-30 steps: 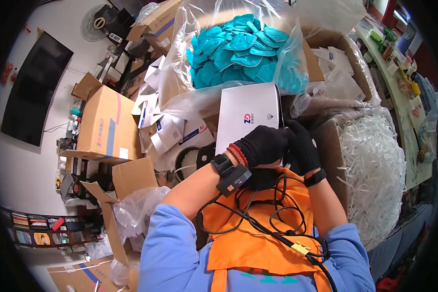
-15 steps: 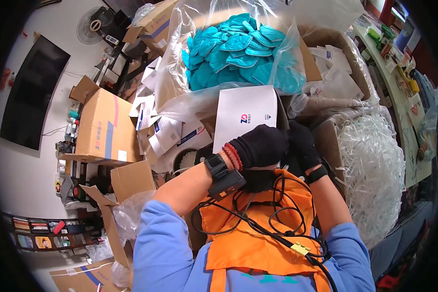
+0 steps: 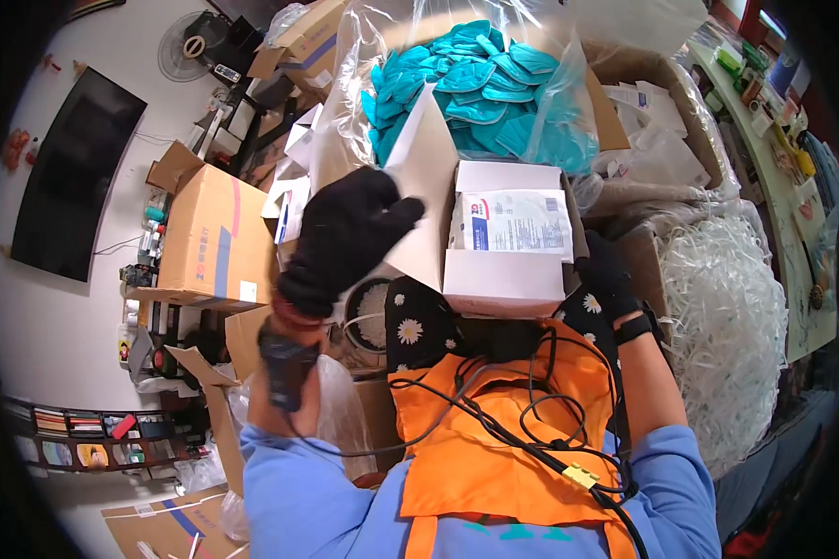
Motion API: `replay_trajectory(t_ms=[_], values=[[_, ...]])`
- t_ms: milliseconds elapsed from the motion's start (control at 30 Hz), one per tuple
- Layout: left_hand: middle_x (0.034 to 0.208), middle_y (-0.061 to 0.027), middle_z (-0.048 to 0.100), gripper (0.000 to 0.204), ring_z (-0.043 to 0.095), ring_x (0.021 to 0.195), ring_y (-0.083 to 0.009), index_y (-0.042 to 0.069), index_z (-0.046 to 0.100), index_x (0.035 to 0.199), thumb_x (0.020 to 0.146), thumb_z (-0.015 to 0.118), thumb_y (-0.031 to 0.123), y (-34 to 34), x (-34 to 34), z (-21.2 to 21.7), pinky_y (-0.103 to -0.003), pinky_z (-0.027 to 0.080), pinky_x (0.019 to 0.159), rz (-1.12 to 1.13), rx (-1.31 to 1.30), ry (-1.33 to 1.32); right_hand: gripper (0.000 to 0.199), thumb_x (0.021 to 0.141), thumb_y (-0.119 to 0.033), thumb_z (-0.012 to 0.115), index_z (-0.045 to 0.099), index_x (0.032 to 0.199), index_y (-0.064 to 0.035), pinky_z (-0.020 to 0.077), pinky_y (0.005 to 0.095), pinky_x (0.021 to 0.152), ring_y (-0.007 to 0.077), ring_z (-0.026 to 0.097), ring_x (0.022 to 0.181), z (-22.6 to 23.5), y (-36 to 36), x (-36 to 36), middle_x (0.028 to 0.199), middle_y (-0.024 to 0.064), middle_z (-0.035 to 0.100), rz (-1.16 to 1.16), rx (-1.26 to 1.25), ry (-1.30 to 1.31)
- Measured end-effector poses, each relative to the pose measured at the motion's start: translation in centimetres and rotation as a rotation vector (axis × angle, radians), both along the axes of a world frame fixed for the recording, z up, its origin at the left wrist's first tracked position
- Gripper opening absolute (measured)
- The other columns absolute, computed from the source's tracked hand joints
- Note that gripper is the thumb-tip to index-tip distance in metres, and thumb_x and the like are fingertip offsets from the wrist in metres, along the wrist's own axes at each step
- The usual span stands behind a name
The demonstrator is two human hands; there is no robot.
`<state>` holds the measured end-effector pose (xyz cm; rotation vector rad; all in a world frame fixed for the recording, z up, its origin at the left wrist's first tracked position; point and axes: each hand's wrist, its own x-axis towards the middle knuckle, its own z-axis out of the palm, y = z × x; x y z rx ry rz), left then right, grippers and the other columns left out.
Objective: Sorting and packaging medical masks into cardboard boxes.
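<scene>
Wide open, smooth cardboard carton (image 3: 503,279)

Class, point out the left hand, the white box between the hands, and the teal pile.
Left hand (image 3: 352,233): head view, middle of the hand.
White box (image 3: 503,278): head view, near panel.
Teal pile (image 3: 475,88): head view, its middle.

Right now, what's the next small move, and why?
I'd likely bring the left hand to the printed packet: the lid stands open, the packet lies exposed in the white box, and the right hand is at the box's right side.
</scene>
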<state>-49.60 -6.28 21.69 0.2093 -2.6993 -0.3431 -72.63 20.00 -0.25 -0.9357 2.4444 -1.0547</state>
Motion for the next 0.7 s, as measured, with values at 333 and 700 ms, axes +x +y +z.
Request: replay_trajectory(t_ms=[333, 700], values=[[0.099, -0.0086, 0.062, 0.047, 0.061, 0.092, -0.0200, 0.005, 0.055, 0.117, 0.076, 0.077, 0.014, -3.0, 0.9, -4.0, -0.033, 0.050, 0.081, 0.385, 0.322, -0.008, 0.035, 0.093, -0.034, 0.051, 0.062, 0.116, -0.0104, 0.0505, 0.0483, 0.081, 0.0413, 0.063, 0.100, 0.7, -2.4, 0.8, 0.104, 0.0208, 0.068, 0.103, 0.092, 0.107], [0.100, -0.0068, 0.069, 0.040, 0.063, 0.091, -0.0166, -0.001, 0.063, 0.119, 0.087, 0.068, 0.022, -11.2, 3.8, -11.3, -0.033, 0.050, 0.085, 0.216, 1.347, -0.194, 0.033, 0.090, -0.018, 0.053, 0.063, 0.117, -0.0033, 0.0493, 0.0412, 0.087, 0.0391, 0.065, 0.102, -1.3, 0.4, -0.4, 0.105, 0.0228, 0.068, 0.066, -0.185, -0.137]])
